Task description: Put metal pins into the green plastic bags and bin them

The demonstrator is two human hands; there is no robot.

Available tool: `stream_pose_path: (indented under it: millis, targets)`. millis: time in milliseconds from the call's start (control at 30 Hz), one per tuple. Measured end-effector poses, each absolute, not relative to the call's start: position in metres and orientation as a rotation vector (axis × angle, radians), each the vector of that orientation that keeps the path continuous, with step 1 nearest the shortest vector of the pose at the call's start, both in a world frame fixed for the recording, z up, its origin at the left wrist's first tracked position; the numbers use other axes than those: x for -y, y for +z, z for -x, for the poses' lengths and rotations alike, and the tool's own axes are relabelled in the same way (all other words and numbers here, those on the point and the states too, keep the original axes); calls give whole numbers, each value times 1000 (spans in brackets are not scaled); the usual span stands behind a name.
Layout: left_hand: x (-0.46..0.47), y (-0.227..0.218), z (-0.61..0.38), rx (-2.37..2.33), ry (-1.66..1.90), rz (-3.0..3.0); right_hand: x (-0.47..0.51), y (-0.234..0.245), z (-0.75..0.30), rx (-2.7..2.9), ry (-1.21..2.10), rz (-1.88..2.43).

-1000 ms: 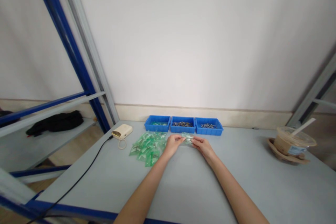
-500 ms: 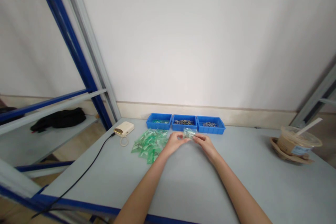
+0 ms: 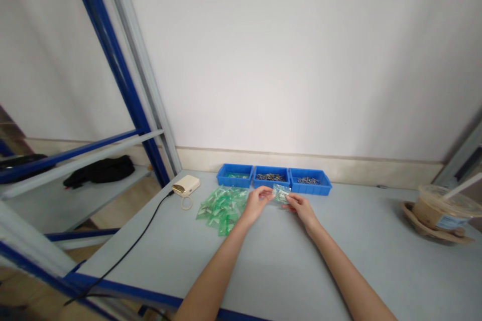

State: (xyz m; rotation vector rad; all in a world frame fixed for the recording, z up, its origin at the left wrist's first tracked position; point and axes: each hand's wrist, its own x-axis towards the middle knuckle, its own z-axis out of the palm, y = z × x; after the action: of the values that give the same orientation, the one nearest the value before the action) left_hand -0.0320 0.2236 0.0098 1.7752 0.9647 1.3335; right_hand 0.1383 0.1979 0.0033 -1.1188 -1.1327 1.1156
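Observation:
Both of my hands meet over the grey table (image 3: 263, 266) and pinch one small clear-green plastic bag (image 3: 281, 193) between them. My left hand (image 3: 257, 202) grips its left edge and my right hand (image 3: 300, 205) grips its right edge, both with fingers closed. The bag sits just in front of three blue bins. A pile of several similar green bags (image 3: 221, 205) lies on the table just left of my left hand.
Three blue bins stand in a row by the wall: the left bin (image 3: 234, 175) with green bags, the middle bin (image 3: 271, 177) and right bin (image 3: 310, 181) with small metal parts. A cream device (image 3: 186, 185) with a black cable (image 3: 128, 253) lies left. A lidded drink cup (image 3: 439, 209) stands far right.
My hands have stayed together on the small bag and lifted it slightly toward the bins. The view has shifted a little, moving everything to the right in the picture.

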Motion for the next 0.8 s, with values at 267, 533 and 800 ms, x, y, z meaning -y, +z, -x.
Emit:
stream_pose_path:
  millis: [267,533,800]
  targets:
    - [-221,8,28,-951,1394,-1773,-194,7,-140,1325,876,1031]
    - [-225,7,28,-977,1349,-1684,-198,7,-140,1260,871,1066]
    - [-225,7,35,-972,1293,-1554,-193,10,-133,1305,923,1086]
